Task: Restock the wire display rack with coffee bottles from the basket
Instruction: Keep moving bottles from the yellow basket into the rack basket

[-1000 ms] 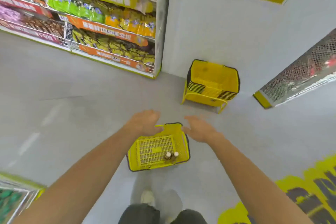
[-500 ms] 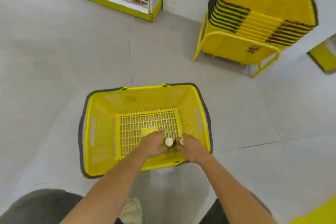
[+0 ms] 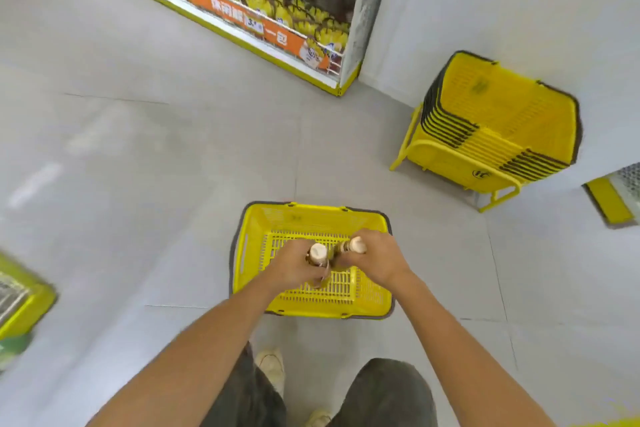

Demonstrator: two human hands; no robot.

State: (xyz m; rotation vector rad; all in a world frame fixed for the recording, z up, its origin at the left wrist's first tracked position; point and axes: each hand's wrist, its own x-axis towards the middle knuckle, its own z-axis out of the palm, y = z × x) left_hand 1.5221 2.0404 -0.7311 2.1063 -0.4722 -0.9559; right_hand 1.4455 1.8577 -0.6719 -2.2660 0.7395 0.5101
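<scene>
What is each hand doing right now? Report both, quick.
Left hand: closed around a coffee bottle, over the yellow basket.
Right hand: closed around a second coffee bottle, beside the first.

I see a pale grey tiled floor [image 3: 138, 184] with a yellow shopping basket [image 3: 311, 209] standing on it, just ahead of a pale shoe [image 3: 272, 366]. Well apart to the right, a stack of yellow baskets [image 3: 502, 107] sits in a yellow frame [image 3: 403, 146] by the wall. A snack shelving unit [image 3: 263, 28] stands further back.
</scene>
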